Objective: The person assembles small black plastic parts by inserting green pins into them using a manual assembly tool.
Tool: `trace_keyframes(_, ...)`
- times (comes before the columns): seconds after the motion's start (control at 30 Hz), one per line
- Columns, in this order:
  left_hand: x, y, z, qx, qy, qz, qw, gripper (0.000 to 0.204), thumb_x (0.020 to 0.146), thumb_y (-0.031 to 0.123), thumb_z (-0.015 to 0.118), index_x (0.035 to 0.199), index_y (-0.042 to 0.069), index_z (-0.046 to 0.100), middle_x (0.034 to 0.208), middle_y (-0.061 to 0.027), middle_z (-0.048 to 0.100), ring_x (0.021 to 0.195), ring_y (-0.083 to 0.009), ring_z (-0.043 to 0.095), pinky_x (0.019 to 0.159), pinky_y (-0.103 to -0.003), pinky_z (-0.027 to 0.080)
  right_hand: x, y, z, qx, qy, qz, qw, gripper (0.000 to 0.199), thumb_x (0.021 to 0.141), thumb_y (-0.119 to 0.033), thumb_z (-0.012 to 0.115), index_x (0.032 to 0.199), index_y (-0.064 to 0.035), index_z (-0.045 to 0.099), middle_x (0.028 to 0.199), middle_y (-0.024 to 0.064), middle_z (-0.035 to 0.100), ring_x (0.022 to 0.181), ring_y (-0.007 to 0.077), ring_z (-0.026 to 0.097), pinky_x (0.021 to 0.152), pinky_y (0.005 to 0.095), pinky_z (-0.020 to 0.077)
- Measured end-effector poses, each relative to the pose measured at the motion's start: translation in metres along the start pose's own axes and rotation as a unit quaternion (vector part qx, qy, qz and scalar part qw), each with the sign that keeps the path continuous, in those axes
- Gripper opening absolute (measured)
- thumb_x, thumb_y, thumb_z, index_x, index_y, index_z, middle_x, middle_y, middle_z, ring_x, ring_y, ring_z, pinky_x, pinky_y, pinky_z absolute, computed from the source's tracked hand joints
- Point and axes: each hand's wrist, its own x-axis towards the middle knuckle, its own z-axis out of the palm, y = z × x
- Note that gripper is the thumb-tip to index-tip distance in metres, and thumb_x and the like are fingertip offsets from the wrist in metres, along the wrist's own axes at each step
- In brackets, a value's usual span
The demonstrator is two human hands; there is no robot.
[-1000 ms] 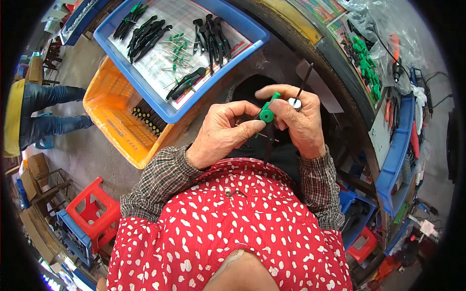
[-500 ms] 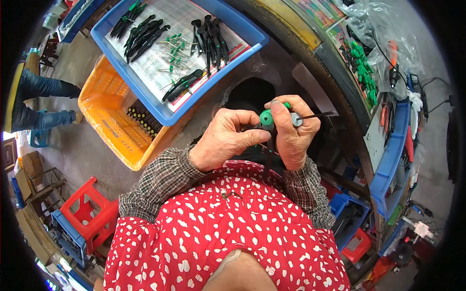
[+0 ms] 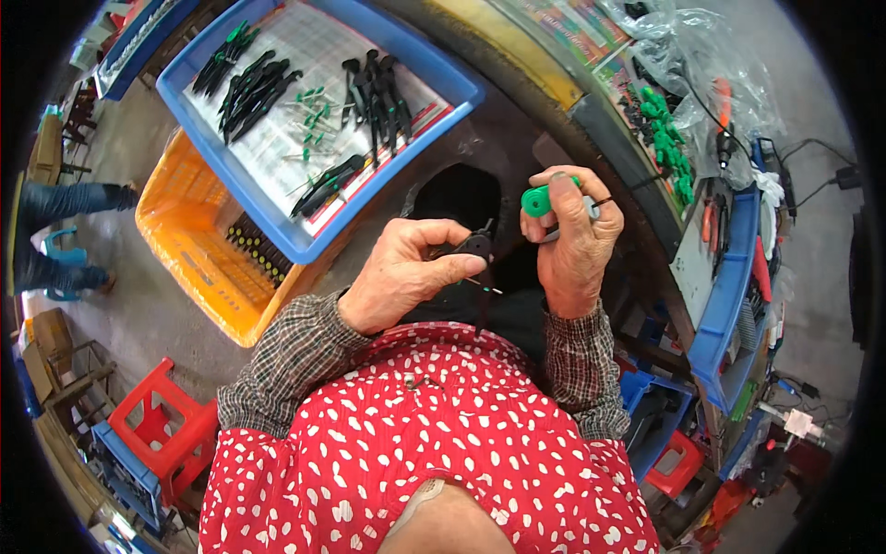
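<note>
A crumpled clear plastic bag [image 3: 688, 65] lies at the worktop's far right end, above loose green pieces. Along the worktop's near edge runs a long printed strip [image 3: 563, 37], yellow, green and red, possibly flat packaging.

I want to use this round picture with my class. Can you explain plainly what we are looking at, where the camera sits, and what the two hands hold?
The camera sits on a person's head and looks down, so the wide lens bends the edges. Their left hand pinches a small black part. Their right hand grips a green handle piece. In front lies a blue tray of black and green tools, with an orange crate beside it. A red stool stands lower left.
</note>
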Motion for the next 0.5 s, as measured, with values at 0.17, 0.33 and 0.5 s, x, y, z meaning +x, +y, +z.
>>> trace_keyframes(0.17, 0.009, 0.001, -0.001, -0.004, 0.022, 0.045, 0.999, 0.010, 0.086, 0.011, 0.069, 0.092, 0.003, 0.069, 0.071, 0.0057, 0.061, 0.051, 0.0016, 0.041, 0.044, -0.014, 0.031, 0.024, -0.020, -0.010, -0.122, 0.022, -0.021, 0.992, 0.010, 0.089, -0.008, 0.063, 0.091, 0.0020, 0.065, 0.067, 0.0016, 0.059, 0.051, 0.0048, 0.047, 0.045, 0.0194, 0.0342)
trace_keyframes(0.33, 0.017, 0.004, 0.000, -0.018, 0.011, 0.053, 0.998, 0.009, 0.086, 0.011, 0.069, 0.090, 0.003, 0.068, 0.069, 0.0062, 0.058, 0.051, 0.0014, 0.041, 0.044, -0.015, 0.030, 0.054, -0.041, -0.035, -0.252, 0.058, -0.074, 0.963, 0.011, 0.088, -0.009, 0.066, 0.090, 0.0015, 0.066, 0.064, -0.0010, 0.057, 0.050, 0.0036, 0.046, 0.045, 0.0185, 0.0323)
trace_keyframes(0.5, 0.021, 0.005, -0.001, 0.028, 0.033, 0.041, 0.998, 0.009, 0.086, 0.010, 0.068, 0.090, 0.002, 0.067, 0.063, 0.0064, 0.054, 0.049, 0.0007, 0.039, 0.043, -0.017, 0.027, 0.104, -0.058, -0.073, -0.327, 0.087, -0.086, 0.937, 0.015, 0.087, -0.012, 0.068, 0.093, 0.0008, 0.066, 0.063, -0.0001, 0.058, 0.049, 0.0031, 0.048, 0.043, 0.0173, 0.0345)
